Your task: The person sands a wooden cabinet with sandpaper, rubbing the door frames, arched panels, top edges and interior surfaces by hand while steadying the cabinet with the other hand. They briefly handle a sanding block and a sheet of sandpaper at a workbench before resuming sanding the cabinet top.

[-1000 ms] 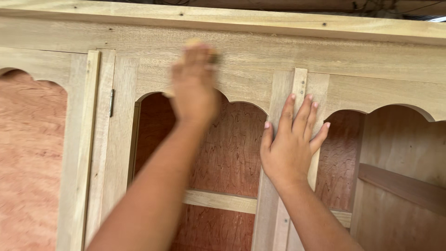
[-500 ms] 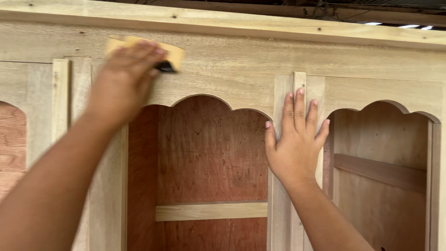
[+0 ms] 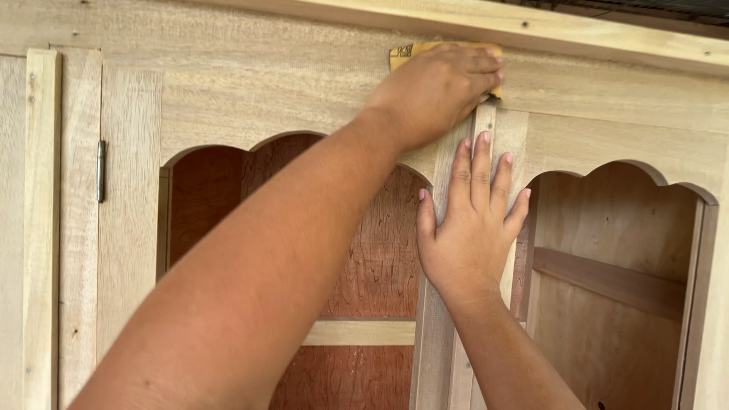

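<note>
Sanding step, by the look of it: your left hand presses the sandpaper on the cabinet top rail, grip closed over it. Right hand lies flat, fingers spread, on the post just below. Next stroke likely needs even pressure along the rail.

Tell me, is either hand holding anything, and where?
The left hand presses a yellow sandpaper piece flat, palm over its middle, against the pale wooden cabinet. The right hand holds nothing, resting flat on it.

Bare forearms, no sleeves, pink-painted fingernails
</note>
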Demonstrator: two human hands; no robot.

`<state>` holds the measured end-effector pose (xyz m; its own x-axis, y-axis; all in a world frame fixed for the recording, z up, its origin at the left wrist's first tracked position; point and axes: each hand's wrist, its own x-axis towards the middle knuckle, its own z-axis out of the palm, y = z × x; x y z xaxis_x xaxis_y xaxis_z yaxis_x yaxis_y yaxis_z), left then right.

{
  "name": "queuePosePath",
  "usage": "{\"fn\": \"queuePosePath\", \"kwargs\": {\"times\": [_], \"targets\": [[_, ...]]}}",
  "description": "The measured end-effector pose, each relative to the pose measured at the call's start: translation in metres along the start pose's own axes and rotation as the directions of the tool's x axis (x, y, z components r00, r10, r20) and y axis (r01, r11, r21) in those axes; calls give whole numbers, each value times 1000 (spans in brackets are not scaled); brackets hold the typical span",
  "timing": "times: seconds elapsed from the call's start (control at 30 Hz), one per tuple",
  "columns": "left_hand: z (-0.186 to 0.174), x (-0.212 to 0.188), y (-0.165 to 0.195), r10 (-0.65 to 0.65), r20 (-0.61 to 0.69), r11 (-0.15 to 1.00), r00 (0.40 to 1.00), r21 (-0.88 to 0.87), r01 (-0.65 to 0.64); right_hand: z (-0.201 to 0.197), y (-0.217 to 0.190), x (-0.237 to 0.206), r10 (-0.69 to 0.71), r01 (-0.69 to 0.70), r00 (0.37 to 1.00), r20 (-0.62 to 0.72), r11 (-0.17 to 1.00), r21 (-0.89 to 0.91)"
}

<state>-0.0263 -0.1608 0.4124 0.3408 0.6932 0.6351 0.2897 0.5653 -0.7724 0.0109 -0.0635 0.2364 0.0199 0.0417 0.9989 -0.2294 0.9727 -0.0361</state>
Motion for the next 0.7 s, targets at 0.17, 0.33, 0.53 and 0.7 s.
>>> {"fn": "queuePosePath", "kwargs": {"times": [0.17, 0.33, 0.53, 0.7], "targets": [[5, -7, -13, 47, -16, 999, 999, -7, -47, 1, 1, -1, -16, 16, 1000, -11, 1000, 0], [-67, -47, -31, 35, 4, 993, 999, 115, -35, 0, 0, -1, -4, 4, 1000, -11, 1000, 13], [-183, -184, -89, -323, 46, 886, 945, 367, 285, -1, -4, 2, 9, -9, 1000, 3, 1000, -15], [-181, -174, -71, -482, -55, 844, 874, 241, 480, 1, -4, 6, 15, -15, 1000, 8, 999, -35]]}}
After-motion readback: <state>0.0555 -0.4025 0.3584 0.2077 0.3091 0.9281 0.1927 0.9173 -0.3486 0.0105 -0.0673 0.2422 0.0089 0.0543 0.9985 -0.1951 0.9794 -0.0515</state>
